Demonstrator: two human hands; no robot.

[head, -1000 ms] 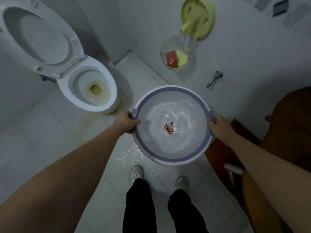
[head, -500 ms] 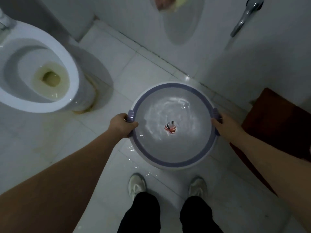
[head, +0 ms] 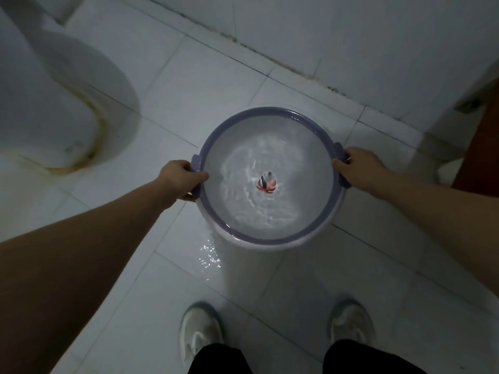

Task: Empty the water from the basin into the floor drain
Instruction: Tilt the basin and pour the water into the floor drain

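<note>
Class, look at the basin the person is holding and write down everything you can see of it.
The basin is round, of pale, plastic-looking material, with a purple rim and two small purple side handles. The left hand grips one handle, the right hand the other, holding it above the white tiled floor. It holds rippling clear water, and a small red and dark mark shows at its centre. Water glistens on the tiles below its near edge.

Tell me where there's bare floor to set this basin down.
Free: the tiles beyond the basin, between the toilet base and the wall. Also free: the strip between the left forearm and the shoes. Directly under the basin, a wet patch glistens. Crowded at right, by the brown object. Left hand and right hand grip the handles.
</note>
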